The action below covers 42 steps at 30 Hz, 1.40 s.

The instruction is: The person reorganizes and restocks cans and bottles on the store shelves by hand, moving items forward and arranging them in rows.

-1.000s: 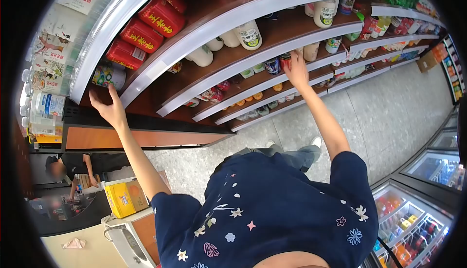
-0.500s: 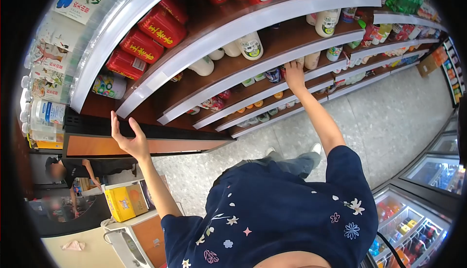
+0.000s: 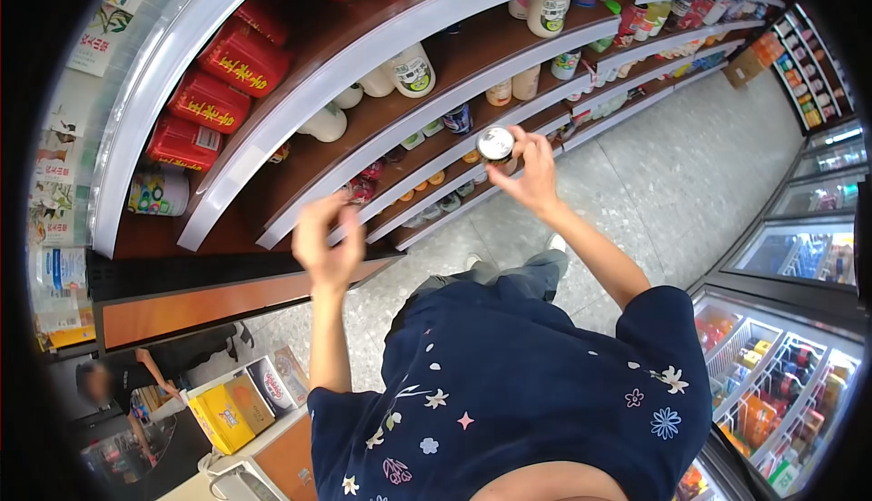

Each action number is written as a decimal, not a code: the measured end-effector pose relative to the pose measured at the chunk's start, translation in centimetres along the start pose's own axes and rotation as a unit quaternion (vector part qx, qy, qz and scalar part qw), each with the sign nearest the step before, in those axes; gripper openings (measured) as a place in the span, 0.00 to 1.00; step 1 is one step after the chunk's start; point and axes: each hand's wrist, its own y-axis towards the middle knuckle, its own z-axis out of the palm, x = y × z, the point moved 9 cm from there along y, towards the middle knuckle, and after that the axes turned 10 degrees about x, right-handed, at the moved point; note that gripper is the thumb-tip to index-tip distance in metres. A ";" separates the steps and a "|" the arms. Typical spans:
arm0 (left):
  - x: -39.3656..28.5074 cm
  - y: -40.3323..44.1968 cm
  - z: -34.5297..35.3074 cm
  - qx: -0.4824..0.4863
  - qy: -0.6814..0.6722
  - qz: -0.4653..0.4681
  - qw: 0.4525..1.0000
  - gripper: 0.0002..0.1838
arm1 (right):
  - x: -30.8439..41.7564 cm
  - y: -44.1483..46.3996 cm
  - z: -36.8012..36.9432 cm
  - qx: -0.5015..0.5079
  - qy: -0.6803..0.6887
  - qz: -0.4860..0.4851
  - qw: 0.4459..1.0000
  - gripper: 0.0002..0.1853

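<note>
My right hand is closed round a can, its silver lid facing up, held out in front of the shelves. The can's side is mostly covered by shadow and fingers. My left hand is raised in front of the lower shelves, slightly blurred, with bent fingers and the thumb apart; nothing shows in it. Behind the hands, a dark blue can stands on a shelf beside small green-and-white containers. White bottles stand one shelf higher.
Red cans fill the upper left shelf, with large water bottles beyond. A counter carries a yellow box, and a person is behind it. Glass-door coolers line the right side. Grey floor runs between.
My right hand has come away from the shelf with a can in it. My left hand has moved right and its fingers have bent. The view has shifted to the right.
</note>
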 end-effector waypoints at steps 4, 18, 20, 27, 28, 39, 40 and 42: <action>-5.8 2.8 6.9 0.163 -0.063 0.028 0.984 0.37 | 9.0 1.7 -4.7 0.012 0.087 -0.035 0.996 0.32; -3.6 12.1 -2.4 -0.162 -0.081 -0.052 0.982 0.43 | 15.3 3.0 -9.1 0.061 0.155 -0.181 0.969 0.22; -3.1 14.1 -3.0 -0.173 -0.030 -0.057 0.983 0.43 | 12.9 2.0 -8.0 0.119 0.164 -0.144 0.969 0.17; -1.1 18.7 -2.7 -0.182 0.036 -0.116 0.976 0.47 | 7.3 0.7 -6.5 0.227 0.199 -0.086 0.949 0.09; -0.2 19.5 -2.6 -0.191 0.099 -0.130 0.968 0.49 | 6.8 0.6 -6.4 0.238 0.203 -0.077 0.947 0.09; 6.7 24.3 -0.8 -0.165 -0.101 -0.219 0.956 0.44 | 3.4 -0.6 -5.4 0.343 0.265 -0.078 0.898 0.08; 13.3 24.2 0.5 -0.126 -0.024 -0.280 0.951 0.55 | 3.2 -0.7 -5.5 0.347 0.265 -0.082 0.896 0.08; 11.5 24.2 -0.7 -0.081 0.118 -0.247 0.958 0.59 | 2.6 -0.9 -5.5 0.361 0.265 -0.083 0.890 0.08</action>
